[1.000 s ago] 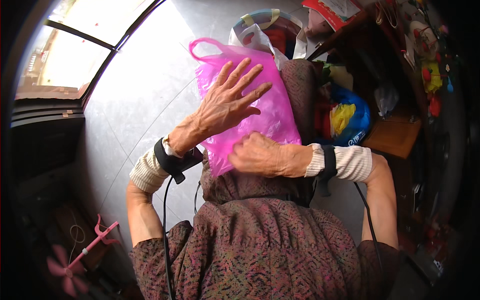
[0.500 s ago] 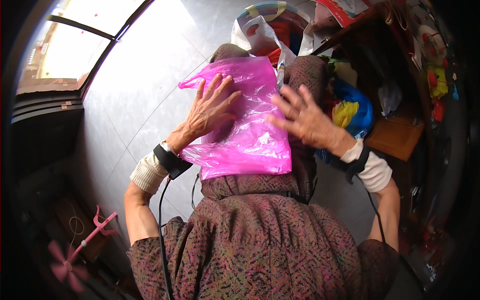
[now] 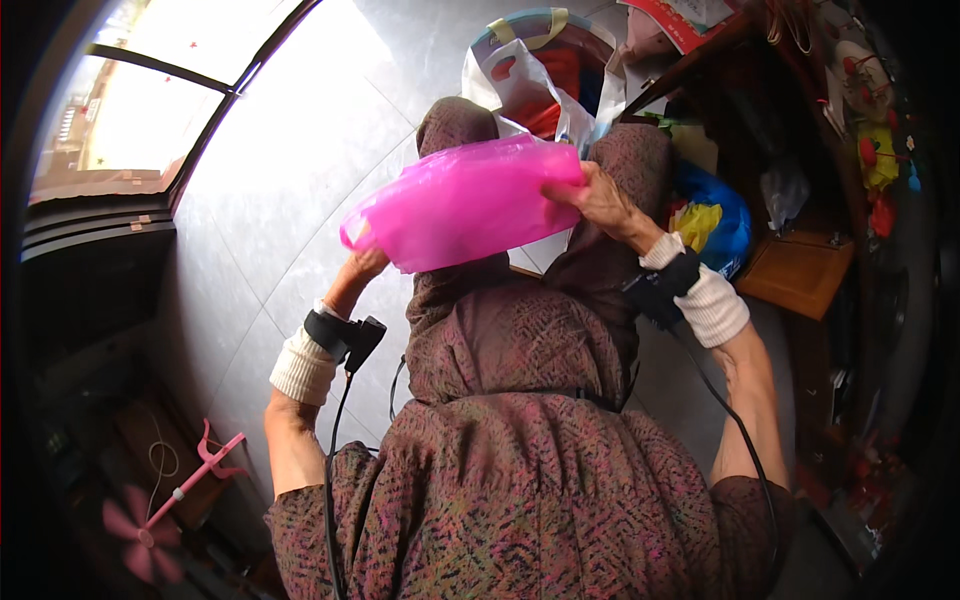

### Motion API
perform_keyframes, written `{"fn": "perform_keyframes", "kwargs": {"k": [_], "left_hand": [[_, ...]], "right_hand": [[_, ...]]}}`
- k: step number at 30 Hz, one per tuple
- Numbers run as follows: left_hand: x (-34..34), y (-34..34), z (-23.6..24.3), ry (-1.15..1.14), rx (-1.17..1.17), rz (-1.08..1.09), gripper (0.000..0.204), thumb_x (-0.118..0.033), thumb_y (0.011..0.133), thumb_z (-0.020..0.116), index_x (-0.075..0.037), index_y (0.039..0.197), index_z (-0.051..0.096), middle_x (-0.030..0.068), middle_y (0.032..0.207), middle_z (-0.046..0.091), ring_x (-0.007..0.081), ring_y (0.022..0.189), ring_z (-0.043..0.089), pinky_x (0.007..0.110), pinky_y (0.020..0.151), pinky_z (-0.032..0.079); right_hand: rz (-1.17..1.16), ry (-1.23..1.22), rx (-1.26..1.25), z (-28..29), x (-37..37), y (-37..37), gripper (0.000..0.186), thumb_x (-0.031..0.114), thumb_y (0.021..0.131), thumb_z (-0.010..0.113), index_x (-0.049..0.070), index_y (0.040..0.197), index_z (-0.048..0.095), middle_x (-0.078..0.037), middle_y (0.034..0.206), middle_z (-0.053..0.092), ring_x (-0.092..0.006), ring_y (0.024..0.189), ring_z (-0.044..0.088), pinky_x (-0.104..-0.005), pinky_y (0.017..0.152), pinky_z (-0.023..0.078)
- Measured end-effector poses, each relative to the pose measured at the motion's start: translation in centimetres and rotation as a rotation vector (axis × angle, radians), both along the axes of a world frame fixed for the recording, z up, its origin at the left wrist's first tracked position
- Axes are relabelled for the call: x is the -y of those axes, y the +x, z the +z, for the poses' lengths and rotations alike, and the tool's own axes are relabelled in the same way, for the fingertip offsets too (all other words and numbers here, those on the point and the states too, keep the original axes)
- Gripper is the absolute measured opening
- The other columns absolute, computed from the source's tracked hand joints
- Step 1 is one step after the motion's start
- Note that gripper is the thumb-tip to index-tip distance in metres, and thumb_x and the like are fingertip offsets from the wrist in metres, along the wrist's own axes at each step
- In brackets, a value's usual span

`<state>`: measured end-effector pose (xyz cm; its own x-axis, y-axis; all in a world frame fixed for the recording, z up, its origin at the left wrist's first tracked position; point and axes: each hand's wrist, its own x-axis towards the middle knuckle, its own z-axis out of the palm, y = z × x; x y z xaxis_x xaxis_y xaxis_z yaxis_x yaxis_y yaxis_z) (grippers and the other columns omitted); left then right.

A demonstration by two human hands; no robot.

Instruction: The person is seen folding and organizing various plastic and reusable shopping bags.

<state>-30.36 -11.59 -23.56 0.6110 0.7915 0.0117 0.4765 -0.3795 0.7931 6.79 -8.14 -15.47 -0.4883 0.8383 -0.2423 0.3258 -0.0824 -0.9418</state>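
A thin bright pink plastic bag (image 3: 470, 205) stretches between my two hands, raised above my thighs and folded over into a long band. At its left end my left hand (image 3: 368, 262) grips the bag; most of those fingers are behind the plastic. My right hand (image 3: 603, 203) pinches the right end, with some fingertips showing dimly through the film. My legs (image 3: 520, 335), in dark patterned trousers, lie beneath it. A black strap with a cable sits on each wrist, over cream knitted cuffs.
Beyond my knees stands a tub (image 3: 585, 35) with a white plastic bag (image 3: 520, 75) and red things in it. A blue bag (image 3: 728, 220) with yellow plastic lies right, beside a wooden cabinet door (image 3: 800, 270). A pink fan (image 3: 145, 535) is at lower left.
The pink bag lay flat on my lap under my left palm, with my right hand spread beside it. Now both hands hold its ends and it is lifted and folded.
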Motion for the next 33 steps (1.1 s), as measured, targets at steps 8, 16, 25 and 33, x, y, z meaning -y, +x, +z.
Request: {"fn": "perform_keyframes", "kwargs": {"k": [8, 16, 25, 33], "left_hand": [[-1.0, 4.5, 7.6, -0.775, 1.068, 0.346, 0.091, -0.071, 0.081, 0.035, 0.0, 0.137, 0.03, 0.0189, 0.124, 0.049, 0.0289, 0.112, 0.05, 0.041, 0.096, 0.041], [-2.8, 5.0, 8.1, -0.147, -0.008, 0.507, 0.065, -0.033, 0.075, 0.073, -0.006, 0.127, 0.046, 0.0141, 0.117, 0.054, 0.0264, 0.107, 0.053, 0.039, 0.09, 0.044], [-5.6, 6.5, 13.1, 0.007, -0.078, 0.253, 0.104, -0.053, 0.059, 0.078, -0.001, 0.136, 0.032, 0.0243, 0.126, 0.047, 0.0357, 0.118, 0.047, 0.046, 0.089, 0.047], [-9.2, 9.7, 16.2, -0.53, 0.421, 0.254, 0.03, -0.019, 0.081, 0.067, 0.001, 0.102, 0.061, 0.0073, 0.082, 0.065, 0.0143, 0.07, 0.063, 0.025, 0.066, 0.052]], "right_hand": [[-0.188, -0.233, -0.173, -3.0, -1.2, -1.9, 0.04, 0.024, 0.079, 0.07, 0.001, 0.11, 0.058, -0.006, 0.1, 0.062, -0.015, 0.089, 0.056, -0.0276, 0.081, 0.045], [-0.42, -0.112, -0.087, -3.2, -1.5, -3.6, 0.04, 0.01, 0.077, 0.067, 0.002, 0.114, 0.055, -0.007, 0.098, 0.063, -0.017, 0.09, 0.059, -0.0286, 0.083, 0.046], [-0.153, -0.117, -0.399, -3.0, -2.9, -2.6, 0.029, 0.003, 0.073, 0.07, 0.001, 0.101, 0.064, -0.006, 0.091, 0.066, -0.0141, 0.085, 0.06, -0.0268, 0.08, 0.05], [-0.219, 0.19, -0.655, 8.5, -7.1, 1.3, 0.057, 0.033, 0.08, 0.067, 0.0, 0.121, 0.046, -0.01, 0.094, 0.062, -0.0196, 0.087, 0.061, -0.0315, 0.077, 0.051]]}}
